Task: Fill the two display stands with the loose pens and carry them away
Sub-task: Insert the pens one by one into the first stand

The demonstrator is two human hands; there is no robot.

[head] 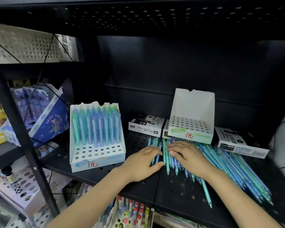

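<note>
Two white cardboard display stands sit on a black perforated shelf (138,181). The left stand (95,155) holds several blue and green pens upright in its back rows, while its front holes are bare. The right stand (190,127) has no pens in it. A heap of loose blue and green pens (229,167) lies on the shelf in front of the right stand. My left hand (143,162) and my right hand (187,155) both rest on the left end of the heap, fingers spread over a bunch of pens between them.
Black-and-white marker boxes (146,124) lie behind the pens, with another (238,142) at the right. A blue printed box (44,116) leans on the neighbouring shelf at left. More pen displays (132,211) stand on the shelf below. A black upright post (23,129) frames the left side.
</note>
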